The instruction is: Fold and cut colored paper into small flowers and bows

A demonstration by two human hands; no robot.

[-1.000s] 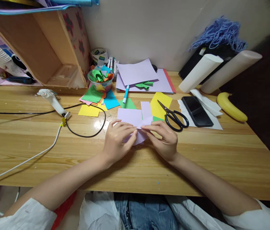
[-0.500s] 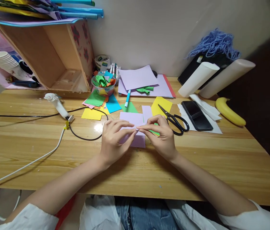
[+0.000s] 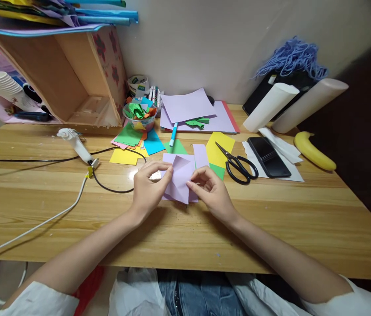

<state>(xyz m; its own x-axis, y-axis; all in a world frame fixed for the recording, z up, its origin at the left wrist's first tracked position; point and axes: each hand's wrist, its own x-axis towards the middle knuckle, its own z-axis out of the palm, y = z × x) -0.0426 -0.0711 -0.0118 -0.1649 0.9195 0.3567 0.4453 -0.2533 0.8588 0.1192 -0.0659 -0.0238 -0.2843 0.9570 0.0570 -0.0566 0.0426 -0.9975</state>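
The left hand (image 3: 148,188) reaches in from eight o'clock, thumb and index finger pinching the creased purple sheet (image 3: 179,180) near its upper left edge. From four o'clock, the right hand (image 3: 212,191) pinches its right edge, other fingers curled. The sheet (slightly buckled) sits above flat purple paper (image 3: 166,160), long axis roughly twelve-to-six, lowest corner toward six.
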